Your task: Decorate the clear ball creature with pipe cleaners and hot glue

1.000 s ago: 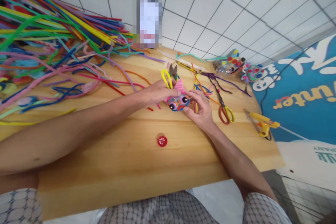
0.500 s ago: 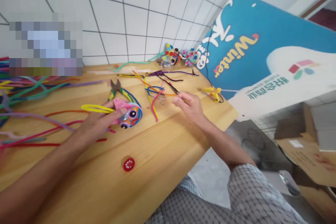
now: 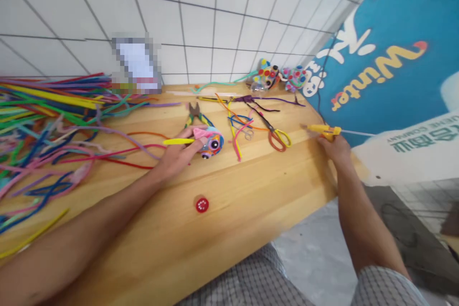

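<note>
My left hand (image 3: 182, 150) is closed around a small pipe-cleaner fish (image 3: 212, 143) with a pink pointed top, blue and orange coils and black-and-white eyes. A yellow pipe cleaner (image 3: 177, 142) sticks out from it to the left. Over at the table's right edge, my right hand (image 3: 337, 149) has its fingers wrapped round the grip of a yellow hot glue gun (image 3: 324, 130), whose nozzle points left. A clear glue stick (image 3: 358, 133) juts from its back. Scissors (image 3: 278, 138) with orange and yellow handles lie between the hands. Pliers (image 3: 194, 112) rest just behind the fish.
Many coloured pipe cleaners (image 3: 53, 100) are heaped on the left. A red round piece (image 3: 202, 204) lies near the front of the wooden table (image 3: 251, 191). Two decorated figures (image 3: 267, 74) stand by the tiled wall. Small scissors (image 3: 248, 133) lie mid-table. A blue board (image 3: 387, 57) borders the right.
My right hand has left the scissors on the table and moved right to take hold of the glue gun. My left hand still holds the fish. The view has turned left.
</note>
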A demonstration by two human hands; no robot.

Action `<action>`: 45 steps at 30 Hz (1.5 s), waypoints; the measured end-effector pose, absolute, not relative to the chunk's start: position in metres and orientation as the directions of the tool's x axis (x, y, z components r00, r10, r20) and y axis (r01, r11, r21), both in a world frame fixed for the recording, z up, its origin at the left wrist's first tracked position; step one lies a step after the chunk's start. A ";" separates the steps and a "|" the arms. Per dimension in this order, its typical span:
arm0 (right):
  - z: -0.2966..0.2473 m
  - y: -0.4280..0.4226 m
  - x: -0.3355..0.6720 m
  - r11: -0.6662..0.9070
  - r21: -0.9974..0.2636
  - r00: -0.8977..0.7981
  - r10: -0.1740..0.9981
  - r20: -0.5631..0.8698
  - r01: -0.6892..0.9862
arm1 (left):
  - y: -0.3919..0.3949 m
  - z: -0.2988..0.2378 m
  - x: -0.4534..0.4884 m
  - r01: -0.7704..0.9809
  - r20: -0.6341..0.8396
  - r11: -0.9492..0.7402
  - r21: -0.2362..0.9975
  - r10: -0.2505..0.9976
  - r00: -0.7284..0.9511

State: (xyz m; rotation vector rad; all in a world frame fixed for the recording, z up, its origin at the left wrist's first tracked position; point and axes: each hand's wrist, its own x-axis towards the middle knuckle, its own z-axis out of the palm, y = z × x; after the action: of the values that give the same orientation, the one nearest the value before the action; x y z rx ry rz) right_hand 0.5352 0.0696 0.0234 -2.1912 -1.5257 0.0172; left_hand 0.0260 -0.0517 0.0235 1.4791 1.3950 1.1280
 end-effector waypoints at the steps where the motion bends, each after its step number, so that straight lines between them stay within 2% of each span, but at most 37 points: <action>1: 0.027 0.075 0.531 -0.260 -0.407 0.378 0.893 0.244 0.876 | -0.051 0.020 0.026 0.289 0.107 -0.100 0.952 0.994 -0.008; 7: 0.062 0.078 0.466 -0.037 -0.569 0.230 0.935 0.272 0.822 | -0.049 0.008 0.027 0.296 0.185 -0.177 0.939 0.983 0.001; 11: 0.087 0.056 0.374 0.243 -0.608 0.014 0.922 0.386 0.756 | -0.048 0.003 0.025 0.285 0.215 -0.211 0.935 0.976 0.016; 16: 0.100 0.042 0.287 0.439 -0.425 -0.283 0.880 0.383 0.792 | -0.046 0.004 0.023 0.271 0.206 -0.212 0.939 0.977 0.050; 19: 0.097 0.046 0.275 0.525 -0.285 -0.388 0.820 0.420 0.802 | -0.045 0.006 0.023 0.257 0.190 -0.197 0.946 0.980 0.054; 22: 0.092 0.051 0.280 0.556 -0.181 -0.435 0.781 0.448 0.811 | -0.044 0.009 0.023 0.270 0.164 -0.169 0.948 0.986 0.040; 28: 0.080 0.060 0.289 0.578 -0.090 -0.489 0.754 0.437 0.811 | -0.041 0.012 0.024 0.279 0.185 -0.184 0.943 0.982 0.023; 39: 0.063 0.064 0.284 0.590 0.015 -0.537 0.723 0.436 0.807 | -0.042 0.011 0.024 0.264 0.169 -0.171 0.949 0.985 0.031; 45: 0.061 0.066 0.283 0.600 0.027 -0.550 0.712 0.437 0.799 | -0.042 0.007 0.025 0.252 0.160 -0.161 0.954 0.987 0.027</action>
State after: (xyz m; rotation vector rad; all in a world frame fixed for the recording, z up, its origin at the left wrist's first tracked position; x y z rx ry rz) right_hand 0.2829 0.0655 0.0610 -1.2131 -2.4476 -0.3135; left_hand 0.0247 -0.0417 0.0071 1.5248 1.3105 1.1924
